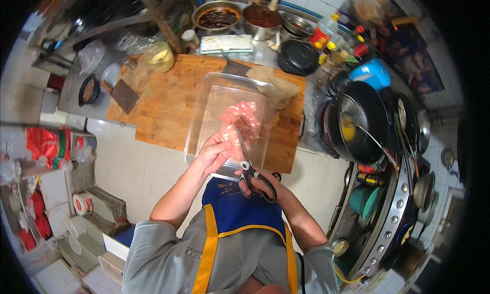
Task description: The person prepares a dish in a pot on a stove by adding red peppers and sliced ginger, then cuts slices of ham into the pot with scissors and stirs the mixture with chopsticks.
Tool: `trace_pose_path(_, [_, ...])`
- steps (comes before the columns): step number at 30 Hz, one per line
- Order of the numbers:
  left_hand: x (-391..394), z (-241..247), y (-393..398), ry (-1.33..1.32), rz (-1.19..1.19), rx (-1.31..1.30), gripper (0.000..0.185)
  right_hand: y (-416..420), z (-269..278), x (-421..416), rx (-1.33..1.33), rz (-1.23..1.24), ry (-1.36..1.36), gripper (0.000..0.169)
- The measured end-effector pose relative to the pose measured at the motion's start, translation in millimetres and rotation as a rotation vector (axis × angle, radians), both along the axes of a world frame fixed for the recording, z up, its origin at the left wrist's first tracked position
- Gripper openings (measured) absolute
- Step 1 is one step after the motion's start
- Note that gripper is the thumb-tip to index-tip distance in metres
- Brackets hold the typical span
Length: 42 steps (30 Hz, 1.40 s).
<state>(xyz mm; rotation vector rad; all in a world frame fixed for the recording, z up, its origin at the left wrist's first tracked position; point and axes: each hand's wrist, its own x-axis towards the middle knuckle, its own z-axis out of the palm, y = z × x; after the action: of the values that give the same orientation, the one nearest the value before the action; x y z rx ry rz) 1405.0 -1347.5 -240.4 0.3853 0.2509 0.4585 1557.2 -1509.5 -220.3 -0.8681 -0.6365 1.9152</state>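
Observation:
Raw pink meat (241, 119) with pale fat flecks is above a clear plastic tub (208, 98). My left hand (214, 152) pinches the near end of the meat between thumb and fingers. In my right hand (264, 183) is a pair of black-and-white-handled kitchen scissors (247, 165), the fingers wrapped around the handle loops. The scissor blades point away from me and lie against the meat beside my left fingers. Whether the blades are parted is hard to make out. Beneath the tub is a wooden cutting board (168, 102), with the tub's near edge close to my apron.
A cleaver (124, 96) lies at the board's left, and a beige cloth (279, 87) is by the tub's far right corner. Behind stand a container of yellow food (159, 56), a pan of dark sauce (216, 18) and a black tray (298, 57). A wok (367, 121) sits right.

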Motion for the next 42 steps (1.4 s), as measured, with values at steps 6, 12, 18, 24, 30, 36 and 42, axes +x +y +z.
trace_pose_path(6, [58,11,-49,0.088,-0.289,0.177,0.031,-84,20,27,0.057,-0.246,0.098,0.046])
trace_pose_path(12, [146,18,-151,0.141,-0.511,0.338,0.027,-217,22,72,0.081,-0.425,-0.021,0.049])
trace_pose_path(18, [234,26,-288,0.094,-0.871,0.481,0.026,-368,24,112,0.040,-0.634,0.077,0.046])
trace_pose_path(24, [314,40,-402,0.091,-1.168,0.539,0.024,-484,28,132,0.133,-0.909,0.216,0.051])
trace_pose_path(30, [393,40,-476,0.084,-1.401,0.626,0.027,-557,28,164,0.116,-1.083,0.141,0.051])
trace_pose_path(36, [482,34,-535,0.041,-1.478,0.628,0.050,-599,24,216,0.021,-1.321,0.044,0.049])
trace_pose_path(42, [577,28,-569,-0.087,-1.604,0.521,0.042,-613,23,289,0.045,-1.532,0.106,0.041])
